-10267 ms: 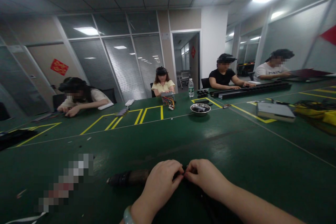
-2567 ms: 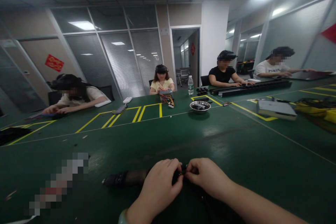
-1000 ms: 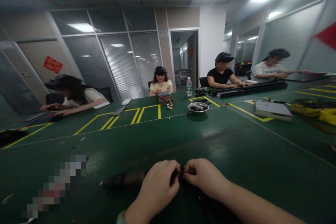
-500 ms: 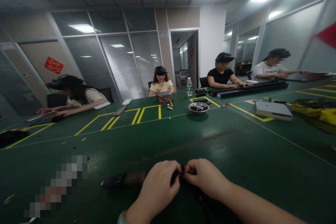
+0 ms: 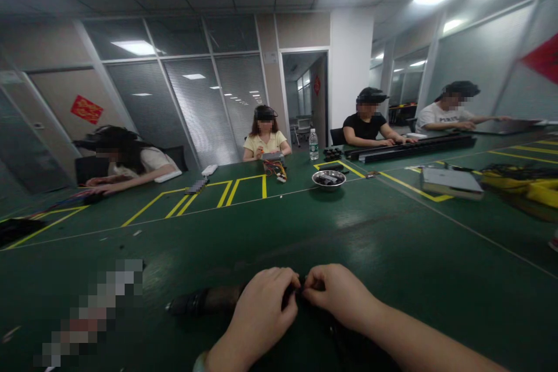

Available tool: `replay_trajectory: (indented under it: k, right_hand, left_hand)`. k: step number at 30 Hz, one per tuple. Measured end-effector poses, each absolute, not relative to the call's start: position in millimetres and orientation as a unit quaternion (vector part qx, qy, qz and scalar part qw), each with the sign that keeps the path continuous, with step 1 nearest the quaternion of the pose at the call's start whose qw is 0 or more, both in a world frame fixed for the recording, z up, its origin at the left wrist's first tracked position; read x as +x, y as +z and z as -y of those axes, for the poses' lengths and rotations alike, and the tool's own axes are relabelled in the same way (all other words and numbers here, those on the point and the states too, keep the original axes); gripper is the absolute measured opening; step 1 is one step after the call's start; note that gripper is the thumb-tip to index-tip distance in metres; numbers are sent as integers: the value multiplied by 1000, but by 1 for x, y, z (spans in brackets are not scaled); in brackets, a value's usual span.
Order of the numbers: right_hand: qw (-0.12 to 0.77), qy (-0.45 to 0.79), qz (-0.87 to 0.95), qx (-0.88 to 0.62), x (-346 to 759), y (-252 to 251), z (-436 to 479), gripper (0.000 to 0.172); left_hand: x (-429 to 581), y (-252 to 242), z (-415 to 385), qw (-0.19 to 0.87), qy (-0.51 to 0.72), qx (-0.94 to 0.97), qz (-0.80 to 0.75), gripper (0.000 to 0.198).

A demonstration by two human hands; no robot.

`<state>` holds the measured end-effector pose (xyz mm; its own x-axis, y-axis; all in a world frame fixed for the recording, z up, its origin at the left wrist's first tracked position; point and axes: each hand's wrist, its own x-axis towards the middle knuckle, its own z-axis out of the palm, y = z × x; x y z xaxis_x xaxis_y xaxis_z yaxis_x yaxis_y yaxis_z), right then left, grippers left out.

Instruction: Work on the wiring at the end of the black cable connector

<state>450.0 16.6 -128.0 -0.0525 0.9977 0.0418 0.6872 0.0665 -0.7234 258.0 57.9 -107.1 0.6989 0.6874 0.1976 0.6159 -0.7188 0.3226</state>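
A long dark object (image 5: pixel 204 301), cable-like or tube-like, lies on the green table (image 5: pixel 340 238) near its front edge. My left hand (image 5: pixel 261 315) is curled over its right end, fingers closed round it. My right hand (image 5: pixel 342 296) meets the left one, its fingertips pinched on a small dark part at the same spot. What sits between the fingertips is too small and dark to name. More dark material runs down under my right forearm.
A metal bowl (image 5: pixel 328 179) stands mid-table, with a water bottle (image 5: pixel 313 145) behind it. Several people sit working at the far side. Yellow tape lines (image 5: pixel 244 189) mark the mat; a grey flat box (image 5: pixel 451 180) and yellow items (image 5: pixel 532 186) lie at the right.
My hands have stayed pinched together on the dark object. The view has shifted slightly; the person at far left has moved their arms.
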Motion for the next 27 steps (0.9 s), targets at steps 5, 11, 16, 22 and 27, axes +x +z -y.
replay_trajectory:
  k: [5,11,16,22,27]
  right_hand:
    - [283,275,670,-628,450,-129,-17,12]
    - [287,282,671,-623,450,-129,-18,11]
    - [285,279,669,-627,450,-127,-17,11]
    - [285,269,670,-630,449,-126,-16,11]
    - [283,272,670,-630,449,-127,-16,13]
  left_hand:
    - [258,-107,-58,113,154,911,-364,21]
    - [258,-108,-59,106,153,915,-358,18]
    - [257,-106,-58,117,160,912,-359,19]
    - [258,-107,-58,128,168,912,-353,17]
    - [257,-112,-61,124,171,912,-352,17]
